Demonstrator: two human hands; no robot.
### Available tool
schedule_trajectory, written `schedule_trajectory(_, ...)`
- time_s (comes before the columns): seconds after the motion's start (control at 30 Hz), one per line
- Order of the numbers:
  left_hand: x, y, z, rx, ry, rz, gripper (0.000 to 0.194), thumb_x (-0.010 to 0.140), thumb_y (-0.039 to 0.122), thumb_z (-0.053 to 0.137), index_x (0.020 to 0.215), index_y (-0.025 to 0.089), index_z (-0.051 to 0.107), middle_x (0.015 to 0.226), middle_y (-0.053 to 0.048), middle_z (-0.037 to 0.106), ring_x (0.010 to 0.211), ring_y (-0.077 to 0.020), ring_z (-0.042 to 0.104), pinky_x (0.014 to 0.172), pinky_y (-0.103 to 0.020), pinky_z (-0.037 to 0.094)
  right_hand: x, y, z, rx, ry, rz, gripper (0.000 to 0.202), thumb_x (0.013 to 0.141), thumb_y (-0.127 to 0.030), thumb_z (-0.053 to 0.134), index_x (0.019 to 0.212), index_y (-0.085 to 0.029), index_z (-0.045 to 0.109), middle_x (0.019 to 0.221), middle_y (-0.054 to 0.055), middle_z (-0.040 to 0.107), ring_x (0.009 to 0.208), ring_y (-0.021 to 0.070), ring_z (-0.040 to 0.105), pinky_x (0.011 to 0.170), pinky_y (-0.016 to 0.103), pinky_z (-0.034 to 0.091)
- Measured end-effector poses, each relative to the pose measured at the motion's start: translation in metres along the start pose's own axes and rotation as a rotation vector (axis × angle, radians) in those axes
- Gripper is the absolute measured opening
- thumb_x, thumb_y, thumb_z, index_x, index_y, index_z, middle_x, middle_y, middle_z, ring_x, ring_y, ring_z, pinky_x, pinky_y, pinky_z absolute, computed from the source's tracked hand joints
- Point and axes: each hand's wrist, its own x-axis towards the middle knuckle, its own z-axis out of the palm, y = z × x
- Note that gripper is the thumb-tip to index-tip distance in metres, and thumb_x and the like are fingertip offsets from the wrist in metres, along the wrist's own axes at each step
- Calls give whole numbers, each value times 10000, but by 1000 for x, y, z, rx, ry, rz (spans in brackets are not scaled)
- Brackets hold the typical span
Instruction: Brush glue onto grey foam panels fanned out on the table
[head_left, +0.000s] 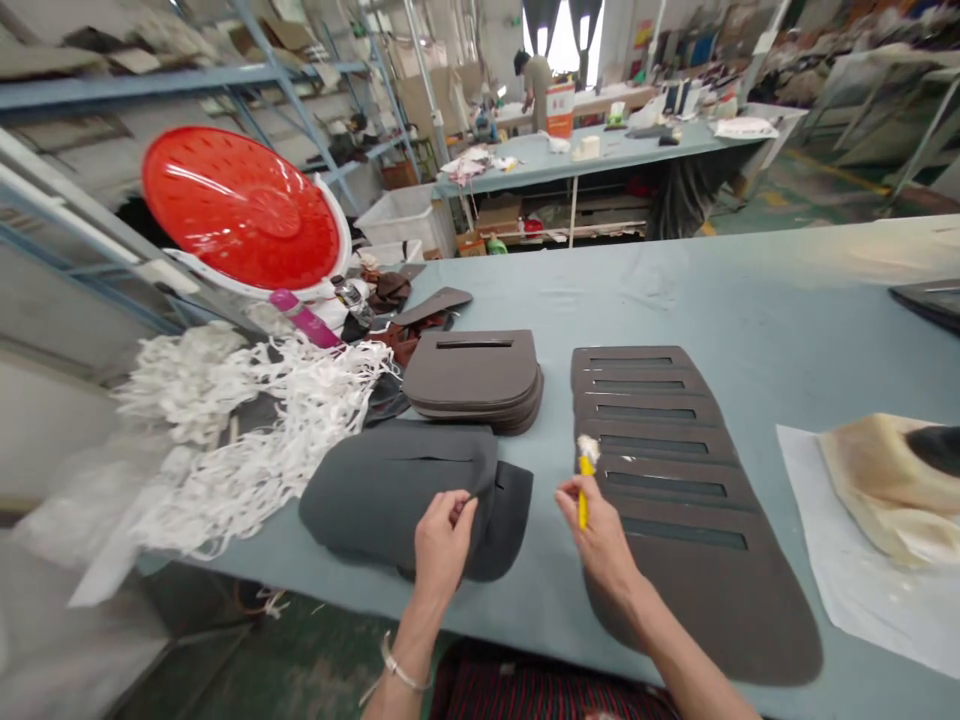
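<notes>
My left hand [444,540] pinches the near right edge of a dark grey slotted sheet [397,480] that looks like leather or foam. That sheet lies on top of a loose pile, and its right edge rises a little over the pieces under it. In my right hand [604,540] is a small brush with a yellow handle [583,492], its whitish tip pointing up and away from me. The brush is over the left edge of a row of overlapping brown-grey slotted panels [697,590]. Behind the left pile sits a neat stack of similar panels [472,375].
White stringy strips [277,440] heap at the left, beside a red plastic basin [240,210] and a pink bottle [304,318]. At right, a stained yellowish container [885,480] rests on white paper [810,510]. Another person [536,85] stands by a far table.
</notes>
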Motion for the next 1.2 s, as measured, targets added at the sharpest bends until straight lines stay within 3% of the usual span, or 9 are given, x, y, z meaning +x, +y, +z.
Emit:
schedule_trajectory(0.13,-2,10,0,-109,-107,70,349,902,407,379,1011,212,648,987,-60,659,903,-163,603,833,-293,470,14,-34,53,100,16,19,199,778,-325,564,894,-226,436,750,-22,513,610,129,499,599,243,413)
schedule_trajectory(0.2,7,-2,-14,64,94,5,390,896,423,382,1105,189,613,1134,-106,620,1075,-212,554,950,-367,419,14,-36,60,92,58,-6,112,788,-260,497,857,-230,413,701,-39,448,572,116,445,584,230,382)
schedule_trajectory(0.3,27,-33,-44,430,355,-321,709,773,578,514,1297,103,458,1296,-226,485,1211,-364,441,956,-523,374,7,-28,54,79,78,-40,72,790,-217,443,849,-233,406,722,-28,434,591,118,433,600,225,376)
schedule_trajectory(0.43,48,-54,-56,450,-8,-410,926,629,709,569,1293,75,443,1108,-214,609,1028,-374,574,826,-451,467,-10,-9,36,24,93,-18,103,772,-183,432,852,-243,409,738,-19,461,619,126,454,619,222,383)
schedule_trajectory(0.57,36,-27,-16,328,-242,-319,727,675,666,542,1170,134,528,946,-130,670,906,-325,631,783,-403,488,-34,28,-6,-86,176,47,116,771,-174,421,863,-243,404,730,-21,466,619,132,475,615,218,380)
schedule_trajectory(0.77,-39,39,89,-269,-577,-171,482,722,568,556,986,165,546,922,-81,693,852,-238,658,759,-346,511,-93,101,-127,-476,370,275,104,771,-189,412,869,-222,425,712,-8,483,587,152,488,604,247,358)
schedule_trajectory(0.9,-86,57,146,-255,-644,-105,470,742,406,590,1126,161,472,961,-104,681,888,-244,661,799,-368,504,-121,145,-185,-665,388,355,123,778,-169,396,884,-210,444,740,19,521,627,170,517,613,262,366)
schedule_trajectory(1.03,-118,58,168,-153,-581,-28,680,768,275,566,1357,131,259,1216,-185,568,1123,-269,575,920,-404,470,-133,173,-200,-719,379,341,116,812,-155,376,881,-201,456,821,69,556,710,187,542,630,271,389)
schedule_trajectory(1.2,-129,57,166,-163,-477,176,674,827,251,486,1421,195,171,1407,-146,386,1285,-258,428,1019,-441,420,-138,182,-196,-730,410,281,156,872,-156,351,954,-190,480,949,113,581,789,197,570,652,275,409)
